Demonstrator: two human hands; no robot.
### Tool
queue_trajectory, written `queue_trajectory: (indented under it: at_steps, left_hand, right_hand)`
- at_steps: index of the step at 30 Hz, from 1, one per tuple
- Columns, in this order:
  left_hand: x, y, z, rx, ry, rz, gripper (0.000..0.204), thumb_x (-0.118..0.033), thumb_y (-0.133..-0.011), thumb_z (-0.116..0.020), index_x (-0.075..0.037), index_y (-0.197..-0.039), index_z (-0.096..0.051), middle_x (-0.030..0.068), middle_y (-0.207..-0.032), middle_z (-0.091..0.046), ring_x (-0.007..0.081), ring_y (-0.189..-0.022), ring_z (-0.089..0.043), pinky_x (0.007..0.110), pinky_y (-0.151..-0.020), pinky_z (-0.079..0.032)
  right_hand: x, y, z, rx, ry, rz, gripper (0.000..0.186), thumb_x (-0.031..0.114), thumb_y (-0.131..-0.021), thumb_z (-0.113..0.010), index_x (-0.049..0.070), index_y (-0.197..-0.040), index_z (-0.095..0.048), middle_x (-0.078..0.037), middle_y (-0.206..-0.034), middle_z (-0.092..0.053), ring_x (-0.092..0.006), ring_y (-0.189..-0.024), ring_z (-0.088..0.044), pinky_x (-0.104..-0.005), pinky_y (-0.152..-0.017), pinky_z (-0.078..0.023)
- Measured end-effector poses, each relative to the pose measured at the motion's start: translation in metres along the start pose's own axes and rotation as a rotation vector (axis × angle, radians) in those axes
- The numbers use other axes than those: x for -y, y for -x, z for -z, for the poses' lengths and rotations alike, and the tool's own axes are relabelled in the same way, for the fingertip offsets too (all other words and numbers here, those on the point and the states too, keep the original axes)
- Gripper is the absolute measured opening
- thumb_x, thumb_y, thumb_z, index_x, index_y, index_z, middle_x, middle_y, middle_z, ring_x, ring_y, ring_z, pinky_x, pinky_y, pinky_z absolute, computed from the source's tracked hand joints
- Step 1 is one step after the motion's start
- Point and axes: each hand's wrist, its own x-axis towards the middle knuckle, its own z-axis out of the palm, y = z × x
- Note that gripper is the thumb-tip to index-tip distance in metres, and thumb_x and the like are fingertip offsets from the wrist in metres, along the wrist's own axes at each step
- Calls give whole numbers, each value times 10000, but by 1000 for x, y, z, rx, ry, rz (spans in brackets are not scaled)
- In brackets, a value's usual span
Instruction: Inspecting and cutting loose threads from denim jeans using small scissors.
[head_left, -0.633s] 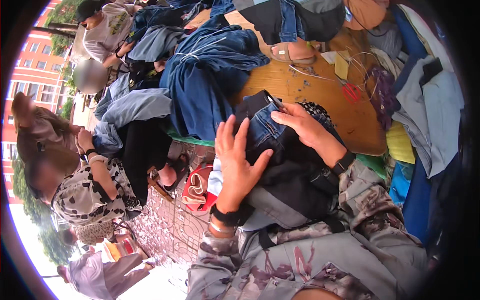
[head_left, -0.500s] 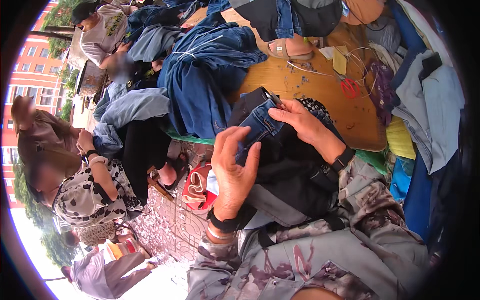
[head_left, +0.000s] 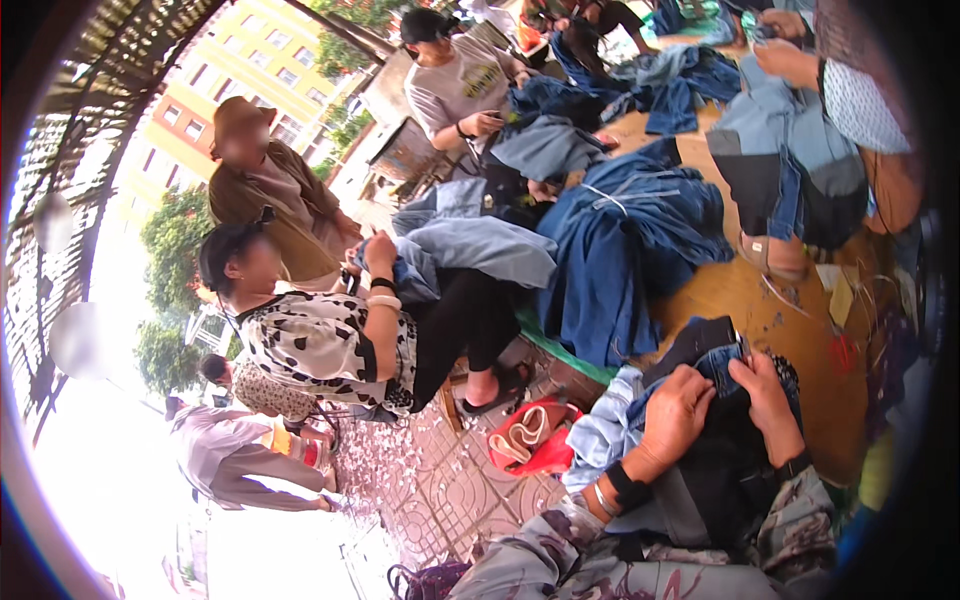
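A pair of dark blue jeans (head_left: 720, 366) lies bunched over black and grey cloth (head_left: 715, 480) on my lap. My left hand (head_left: 678, 418) is closed on the denim, its fingers pinched together at the near side of the waistband. My right hand (head_left: 764, 396) is closed at the other side, thumb against the cloth. From its fingertips a small metal-tipped tool (head_left: 742, 343) sticks out; most of it is hidden in the hand. Light blue denim (head_left: 605, 430) hangs just left of my left hand.
A wooden table (head_left: 700, 300) holds a tied bundle of blue denim (head_left: 620, 250) and red scissors (head_left: 843, 352). A red bag (head_left: 545, 458) stands on the scrap-strewn paving. A seated person (head_left: 320, 340) handles light denim to my left. Another person's sandalled foot (head_left: 770, 255) rests on the tabletop.
The view has swung left, so my hands appear further right and lower. My left hand was raised with fingers apart; now its fingers are closed on the denim. My right hand keeps its hold.
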Motion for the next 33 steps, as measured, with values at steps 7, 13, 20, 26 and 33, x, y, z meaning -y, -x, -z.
queue_trajectory:
  at_steps: [7,13,20,26,33]
  left_hand:
    - [1,9,3,81,126,164,68,-32,-752,-680,-1,-760,-620,125,-746,-582,279,-722,-608,334,-637,-471]
    - [12,-2,6,44,253,171,56,-34,-760,-657,10,-746,-626,116,-723,-599,227,-699,-602,310,-642,-467]
    - [21,-10,15,237,476,382,94,-60,-858,-616,9,-796,-603,-18,-734,-586,53,-711,-515,217,-643,-438]
    - [21,-2,16,338,605,488,74,-75,-894,-603,-10,-856,-598,-61,-786,-557,23,-745,-478,180,-672,-404]
    - [18,2,15,275,568,461,81,-78,-899,-611,-6,-864,-595,-58,-773,-557,17,-730,-470,169,-652,-388]
  right_hand:
    - [6,7,-5,23,-67,-46,206,131,-854,-619,46,-1041,-604,73,-848,-536,-14,-747,-470,-185,-667,-377]
    - [14,5,-11,57,20,23,235,144,-892,-586,20,-1092,-585,40,-966,-550,-47,-887,-479,-234,-791,-409]
    - [8,-11,-2,92,130,-17,163,196,-883,-634,61,-958,-584,89,-797,-483,1,-710,-414,-180,-601,-339]
    - [6,0,-1,117,49,18,159,184,-891,-631,55,-969,-579,81,-821,-520,8,-743,-447,-170,-622,-378]
    - [21,5,-7,-66,145,174,306,232,-909,-612,-22,-1063,-537,26,-801,-540,-25,-704,-464,-195,-625,-406]
